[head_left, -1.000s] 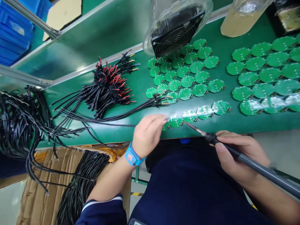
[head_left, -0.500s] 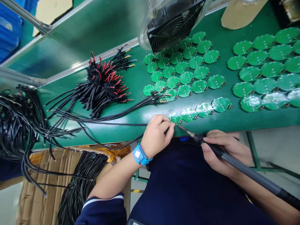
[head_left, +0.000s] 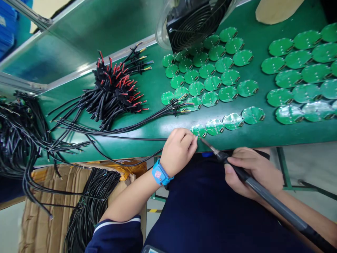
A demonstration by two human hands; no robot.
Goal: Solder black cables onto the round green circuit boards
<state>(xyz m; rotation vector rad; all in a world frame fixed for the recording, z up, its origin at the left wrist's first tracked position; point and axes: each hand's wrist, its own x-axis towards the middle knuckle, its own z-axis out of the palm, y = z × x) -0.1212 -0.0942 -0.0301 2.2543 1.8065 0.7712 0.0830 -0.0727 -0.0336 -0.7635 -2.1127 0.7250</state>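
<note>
Head view: the left hand (head_left: pixel 177 151) bends down, fingers pinched together at a flat, round green circuit board (head_left: pixel 198 130) on the shiny green table (head_left: pixel 242 135). The right hand (head_left: pixel 255 172) slants in, fingers wrapped around a black-and-grey soldering iron (head_left: pixel 271 198).

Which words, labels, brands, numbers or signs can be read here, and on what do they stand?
None can be read.
Blue wristband: a pale emblem, too small to make out.
Round green circuit boards: tiny pale marks, too small to read.
Blue plastic bin: a pale patch, too blurred to read.
</note>
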